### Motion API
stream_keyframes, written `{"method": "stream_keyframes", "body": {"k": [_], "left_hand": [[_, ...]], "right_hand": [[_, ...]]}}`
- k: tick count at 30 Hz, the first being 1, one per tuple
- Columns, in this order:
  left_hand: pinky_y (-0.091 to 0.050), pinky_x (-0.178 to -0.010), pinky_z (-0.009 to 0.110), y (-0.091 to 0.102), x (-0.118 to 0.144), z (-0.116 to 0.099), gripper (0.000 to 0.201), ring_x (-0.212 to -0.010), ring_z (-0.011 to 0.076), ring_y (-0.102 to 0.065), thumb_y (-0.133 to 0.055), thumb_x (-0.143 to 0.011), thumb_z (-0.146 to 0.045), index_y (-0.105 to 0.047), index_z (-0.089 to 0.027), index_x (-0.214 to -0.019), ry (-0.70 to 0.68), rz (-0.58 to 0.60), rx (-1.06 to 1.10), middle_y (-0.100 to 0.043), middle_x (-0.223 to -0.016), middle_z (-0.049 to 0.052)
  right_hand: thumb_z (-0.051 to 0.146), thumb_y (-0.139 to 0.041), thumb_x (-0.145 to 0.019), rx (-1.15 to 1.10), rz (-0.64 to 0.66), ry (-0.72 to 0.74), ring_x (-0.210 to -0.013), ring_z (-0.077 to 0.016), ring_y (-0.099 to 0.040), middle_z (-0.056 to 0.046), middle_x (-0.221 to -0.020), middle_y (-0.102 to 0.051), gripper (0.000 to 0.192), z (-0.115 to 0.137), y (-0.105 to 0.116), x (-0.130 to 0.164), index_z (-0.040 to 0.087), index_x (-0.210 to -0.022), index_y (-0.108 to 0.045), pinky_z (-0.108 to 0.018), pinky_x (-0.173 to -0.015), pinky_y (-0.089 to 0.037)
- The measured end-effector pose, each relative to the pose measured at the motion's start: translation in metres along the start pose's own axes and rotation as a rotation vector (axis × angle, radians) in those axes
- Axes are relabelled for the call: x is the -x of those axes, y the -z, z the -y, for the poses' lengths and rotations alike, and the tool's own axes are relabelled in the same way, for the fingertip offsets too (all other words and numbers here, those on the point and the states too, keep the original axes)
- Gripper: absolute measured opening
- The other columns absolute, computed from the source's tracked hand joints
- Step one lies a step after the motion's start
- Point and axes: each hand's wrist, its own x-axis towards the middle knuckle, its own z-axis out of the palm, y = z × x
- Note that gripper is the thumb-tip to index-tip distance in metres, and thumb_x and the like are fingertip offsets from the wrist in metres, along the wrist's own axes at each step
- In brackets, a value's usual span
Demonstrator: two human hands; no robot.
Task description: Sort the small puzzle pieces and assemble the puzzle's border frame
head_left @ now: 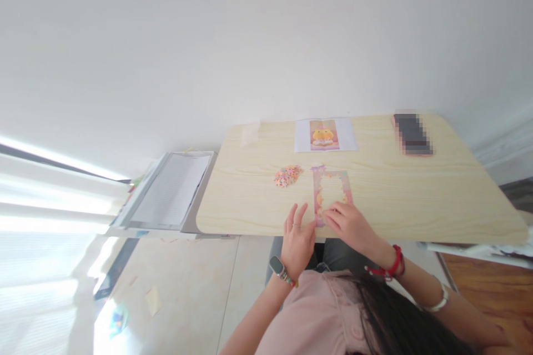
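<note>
A partly joined jigsaw puzzle (316,184) lies near the table's front edge, its pink and orange border pieces framing an open middle. My right hand (348,225) reaches over its lower right part, thumb and forefinger pinched at the lower left inner border on what looks like a puzzle piece, mostly covered by the fingers. At the lower left corner, my left hand (297,241) rests on the table edge with fingers apart and the thumb touching the border. A heap of loose puzzle pieces (287,176) sits left of the puzzle. A few purple pieces (318,168) lie at its top edge.
Behind the puzzle lies a creased reference picture (325,135) with an orange figure. A phone (413,134) is at the back right, and a clear plastic bag (250,134) at the back left of the wooden table (416,194). A grey-framed stand with paper (170,191) adjoins its left side.
</note>
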Motion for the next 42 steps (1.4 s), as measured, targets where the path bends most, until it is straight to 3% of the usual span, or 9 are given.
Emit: {"method": "stream_keyframes", "body": {"k": [6,12,17,22,27,30,35,42], "left_hand": [[-0.041,-0.098,0.048,0.005,-0.018,0.002,0.015,-0.129,0.0276,-0.025,-0.048,-0.083,-0.012,-0.060,-0.020,-0.089,0.013,-0.088,0.109,-0.037,-0.131,0.009],[-0.041,-0.097,0.049,0.009,-0.027,0.006,0.018,-0.129,0.0274,-0.026,-0.047,-0.083,-0.010,-0.059,-0.020,-0.092,0.013,-0.138,0.114,-0.037,-0.131,0.009],[-0.042,-0.097,0.049,0.010,-0.024,0.009,0.020,-0.129,0.0271,-0.028,-0.047,-0.082,-0.008,-0.059,-0.020,-0.092,0.038,-0.139,0.104,-0.038,-0.130,0.008],[-0.041,-0.098,0.048,0.009,-0.018,0.015,0.019,-0.129,0.0270,-0.027,-0.046,-0.082,-0.007,-0.059,-0.019,-0.091,0.051,-0.130,0.097,-0.037,-0.130,0.010],[-0.041,-0.098,0.049,0.006,-0.020,0.015,0.019,-0.128,0.0272,-0.027,-0.046,-0.082,-0.007,-0.058,-0.019,-0.091,0.034,-0.118,0.118,-0.037,-0.130,0.010],[-0.041,-0.097,0.050,0.007,-0.024,0.011,0.020,-0.129,0.0274,-0.027,-0.046,-0.082,-0.007,-0.058,-0.020,-0.092,0.025,-0.117,0.126,-0.037,-0.131,0.009],[-0.040,-0.098,0.049,0.009,-0.024,0.010,0.021,-0.129,0.0270,-0.026,-0.046,-0.082,-0.008,-0.059,-0.020,-0.094,0.046,-0.118,0.122,-0.036,-0.131,0.009],[-0.042,-0.097,0.049,0.007,-0.013,0.017,0.019,-0.128,0.0267,-0.028,-0.047,-0.081,-0.007,-0.059,-0.019,-0.090,0.045,-0.100,0.110,-0.038,-0.130,0.009]], "right_hand": [[0.018,-0.043,-0.085,-0.066,0.053,-0.175,-0.081,-0.0175,-0.055,-0.007,-0.087,-0.058,0.022,-0.062,0.020,-0.043,0.017,-0.090,-0.065,-0.031,-0.074,-0.045],[0.015,-0.044,-0.083,-0.053,0.245,-0.097,-0.085,-0.0170,-0.055,-0.008,-0.095,-0.055,0.026,-0.105,0.004,-0.087,0.017,-0.100,-0.063,-0.030,-0.076,-0.044],[0.017,-0.046,-0.085,-0.026,0.369,-0.004,-0.082,-0.0158,-0.055,-0.007,-0.095,-0.056,0.023,-0.114,-0.009,-0.105,0.017,-0.098,-0.064,-0.028,-0.075,-0.042],[0.017,-0.046,-0.084,0.091,0.338,-0.063,-0.080,-0.0175,-0.054,-0.010,-0.091,-0.055,0.019,-0.118,-0.004,-0.105,0.012,-0.088,-0.065,-0.029,-0.072,-0.041],[0.012,-0.049,-0.082,0.037,0.341,0.004,-0.086,-0.0160,-0.054,-0.009,-0.100,-0.055,0.020,-0.104,-0.004,-0.116,0.014,-0.097,-0.062,-0.027,-0.076,-0.040],[0.014,-0.052,-0.081,0.050,0.400,0.026,-0.082,-0.0156,-0.054,-0.009,-0.096,-0.055,0.014,-0.094,-0.009,-0.128,0.013,-0.090,-0.063,-0.027,-0.074,-0.040],[0.021,-0.052,-0.082,0.107,0.408,-0.031,-0.073,-0.0165,-0.053,-0.010,-0.087,-0.056,0.016,-0.097,-0.013,-0.134,0.012,-0.075,-0.063,-0.028,-0.068,-0.041],[0.020,-0.045,-0.084,0.185,0.379,-0.171,-0.081,-0.0201,-0.054,-0.013,-0.086,-0.057,0.025,-0.121,-0.004,-0.118,0.012,-0.070,-0.064,-0.030,-0.071,-0.041]]}}
